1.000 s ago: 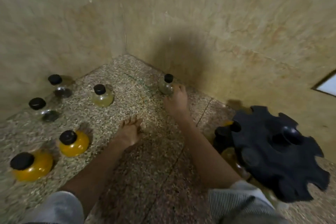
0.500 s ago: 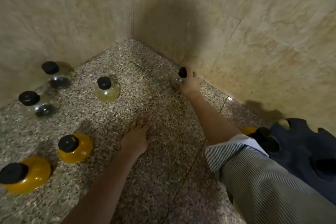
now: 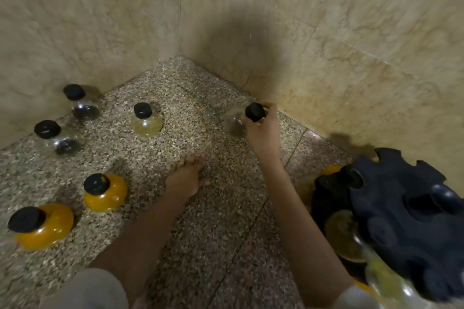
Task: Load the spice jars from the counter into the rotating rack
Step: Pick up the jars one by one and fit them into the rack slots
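My right hand (image 3: 263, 133) grips a clear glass jar with a black cap (image 3: 236, 123) near the counter's back corner; the jar tilts to the left. My left hand (image 3: 187, 178) rests flat on the speckled counter, fingers straight. Five more black-capped jars stand on the left: two orange ones (image 3: 106, 190) (image 3: 42, 226), a pale yellow one (image 3: 147, 121) and two clear ones with dark contents (image 3: 84, 105) (image 3: 59, 140). The black notched rotating rack (image 3: 401, 208) stands at the right, with several jars (image 3: 344, 236) under its top disc.
Beige tiled walls (image 3: 326, 45) meet in a corner right behind the held jar. The granite counter (image 3: 226, 246) runs toward me between my arms. Grey sleeves show at the bottom edge.
My right hand has closed round the clear jar and tipped it leftward off its standing spot. My left hand has stayed flat on the counter. The view has swung, bringing the rack back in.
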